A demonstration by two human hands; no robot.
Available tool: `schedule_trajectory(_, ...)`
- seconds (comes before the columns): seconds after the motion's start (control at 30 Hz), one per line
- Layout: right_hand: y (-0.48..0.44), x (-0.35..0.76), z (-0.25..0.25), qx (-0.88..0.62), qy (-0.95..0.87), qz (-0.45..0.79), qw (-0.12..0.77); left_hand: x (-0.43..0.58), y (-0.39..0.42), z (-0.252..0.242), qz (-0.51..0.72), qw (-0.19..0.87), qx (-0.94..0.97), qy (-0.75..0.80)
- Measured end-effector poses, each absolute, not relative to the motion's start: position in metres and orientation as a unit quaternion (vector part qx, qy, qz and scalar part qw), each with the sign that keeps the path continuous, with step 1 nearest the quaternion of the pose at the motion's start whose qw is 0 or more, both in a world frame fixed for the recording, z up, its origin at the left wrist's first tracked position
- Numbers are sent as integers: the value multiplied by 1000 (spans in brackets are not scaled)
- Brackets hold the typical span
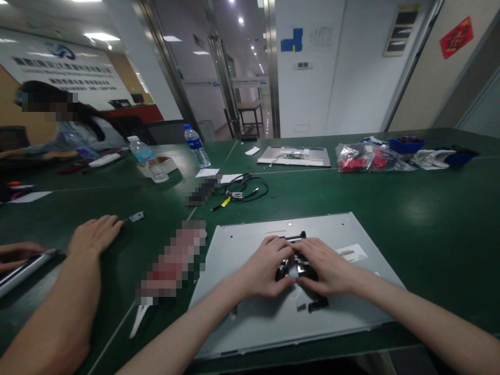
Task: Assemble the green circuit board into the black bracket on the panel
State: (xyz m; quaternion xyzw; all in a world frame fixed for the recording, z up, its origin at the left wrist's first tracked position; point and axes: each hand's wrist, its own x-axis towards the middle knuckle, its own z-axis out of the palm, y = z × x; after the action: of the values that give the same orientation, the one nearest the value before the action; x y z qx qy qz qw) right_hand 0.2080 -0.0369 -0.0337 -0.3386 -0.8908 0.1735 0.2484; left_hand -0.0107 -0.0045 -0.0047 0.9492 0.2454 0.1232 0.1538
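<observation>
A flat, light-grey metal panel (242, 333), which looks like the back of a display, lies on the table in front of me. On its middle sits a black part (307, 270) with shiny metal bits, partly hidden by my fingers. My left hand (269, 265) is curled round the part's left side, thumb toward the centre. From the right, my right hand (326, 268) grips the same part, and the fingertips of both hands nearly meet. Black ends of the part show above and below the hands. A white label (353, 252) is stuck right of my right hand.
Another person's hand (94, 234) reaches in at the left near a small metal piece (136, 216). A blurred red packet (172, 265) lies beside the panel. Farther back are a black cable (250, 195), bottles (197, 148), a second panel (312, 156) and plastic bags (367, 159).
</observation>
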Motion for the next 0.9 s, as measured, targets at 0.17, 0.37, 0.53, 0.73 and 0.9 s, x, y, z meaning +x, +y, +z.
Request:
schedule_trajectory(0.17, -37, 209, -30, -333, -891, 176, 253, -11, -5, -5, 124, 159, 948, 245)
schedule_trajectory(0.37, -39, 210, -25, -342, -891, 174, 243, -11, -5, -5, 127, 164, 947, 245)
schedule_trajectory(0.53, -38, 211, -28, -346, -890, 170, 244, -11, -5, -6, 128, 163, 947, 244)
schedule_trajectory(0.73, -38, 211, -30, -345, -891, 164, 245, -11, -5, -5, 139, 157, 946, 248)
schedule_trajectory(0.9, -37, 211, -30, -346, -890, 162, 250, -11, -4, -5, 140, 158, 947, 244)
